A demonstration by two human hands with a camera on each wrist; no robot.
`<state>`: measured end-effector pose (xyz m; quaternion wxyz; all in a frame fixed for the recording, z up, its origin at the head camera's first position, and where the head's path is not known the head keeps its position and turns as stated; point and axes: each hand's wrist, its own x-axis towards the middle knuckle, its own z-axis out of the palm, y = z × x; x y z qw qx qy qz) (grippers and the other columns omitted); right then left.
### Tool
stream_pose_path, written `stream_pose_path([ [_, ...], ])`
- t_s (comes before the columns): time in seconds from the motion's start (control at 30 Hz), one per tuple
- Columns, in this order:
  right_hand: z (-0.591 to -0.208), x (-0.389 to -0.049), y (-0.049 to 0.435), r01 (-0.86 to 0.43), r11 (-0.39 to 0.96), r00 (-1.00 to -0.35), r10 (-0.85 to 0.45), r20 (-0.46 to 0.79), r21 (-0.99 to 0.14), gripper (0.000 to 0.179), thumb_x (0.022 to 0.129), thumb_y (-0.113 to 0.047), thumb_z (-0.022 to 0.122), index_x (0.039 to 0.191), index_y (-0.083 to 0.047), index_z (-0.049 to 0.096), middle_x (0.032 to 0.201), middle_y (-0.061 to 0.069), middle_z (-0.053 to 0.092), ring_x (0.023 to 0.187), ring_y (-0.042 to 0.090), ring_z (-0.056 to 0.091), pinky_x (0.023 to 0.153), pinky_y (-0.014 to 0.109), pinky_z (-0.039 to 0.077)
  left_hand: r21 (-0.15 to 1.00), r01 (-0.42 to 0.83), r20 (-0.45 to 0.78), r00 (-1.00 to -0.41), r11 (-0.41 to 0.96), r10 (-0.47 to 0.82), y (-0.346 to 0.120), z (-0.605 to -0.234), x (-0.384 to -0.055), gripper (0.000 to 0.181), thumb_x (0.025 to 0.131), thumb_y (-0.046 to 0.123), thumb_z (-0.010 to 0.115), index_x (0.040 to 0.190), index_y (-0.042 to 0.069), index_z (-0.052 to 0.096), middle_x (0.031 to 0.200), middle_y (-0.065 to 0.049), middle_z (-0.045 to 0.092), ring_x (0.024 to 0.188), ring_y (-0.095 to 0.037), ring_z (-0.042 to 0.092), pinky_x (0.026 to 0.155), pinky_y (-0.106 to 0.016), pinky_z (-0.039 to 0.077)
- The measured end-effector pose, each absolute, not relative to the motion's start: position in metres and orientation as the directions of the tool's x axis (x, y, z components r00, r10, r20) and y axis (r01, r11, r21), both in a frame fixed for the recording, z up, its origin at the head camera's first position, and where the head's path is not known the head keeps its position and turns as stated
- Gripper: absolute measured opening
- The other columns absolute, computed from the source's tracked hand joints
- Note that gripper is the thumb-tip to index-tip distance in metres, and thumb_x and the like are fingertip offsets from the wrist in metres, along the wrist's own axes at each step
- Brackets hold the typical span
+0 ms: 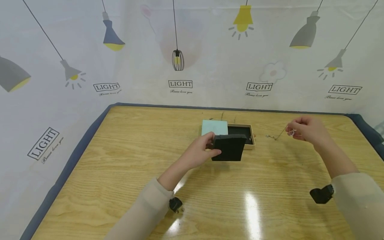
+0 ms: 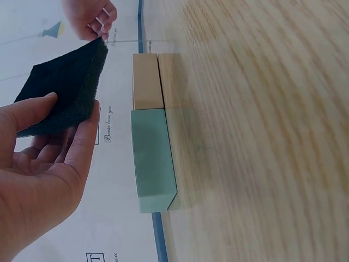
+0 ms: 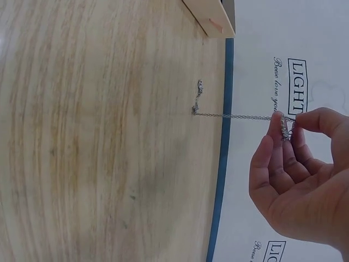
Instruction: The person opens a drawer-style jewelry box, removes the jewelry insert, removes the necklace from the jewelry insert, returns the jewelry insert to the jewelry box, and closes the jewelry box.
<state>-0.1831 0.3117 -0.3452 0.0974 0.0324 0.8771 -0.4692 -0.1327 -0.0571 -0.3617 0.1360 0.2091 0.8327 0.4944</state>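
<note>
My left hand (image 1: 199, 151) holds a black foam pad (image 1: 229, 148) upright between thumb and fingers, above the near side of a small drawer box. That box has a mint-green sleeve (image 1: 214, 127) and a tan tray (image 1: 253, 141) with a black inside, slid out to the right. In the right wrist view, my right hand (image 3: 300, 174) pinches a thin silver necklace (image 3: 240, 116) between thumb and fingertip. A sparkling pendant piece (image 3: 284, 130) hangs by the fingers, while the chain runs down to the wood, where its other end lies bunched.
The wooden table (image 1: 135, 140) has a dark blue edge (image 1: 180, 107) along its back and sides. Behind it hangs a white cloth (image 1: 210, 43) printed with lamps. Black wrist cameras (image 1: 322, 194) sit at both sleeves.
</note>
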Motion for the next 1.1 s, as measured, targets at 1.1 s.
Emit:
stream_pose_path([
  [1.1,-0.361,-0.179,0.329,0.233,0.595,-0.948,-0.04,-0.317,-0.77,0.041,0.106,-0.03,0.044,0.12,0.008,0.052,0.078,-0.021,0.064,0.075,-0.003,0.064,0.072,0.019,0.06,0.885,0.202,-0.026,-0.878,0.419,0.477,-0.057,-0.362,-0.133,0.028,0.097,0.012,0.064,0.09,0.007,0.038,0.081,-0.003,0.034,0.093,-0.02,0.053,0.074,-0.032,0.039],
])
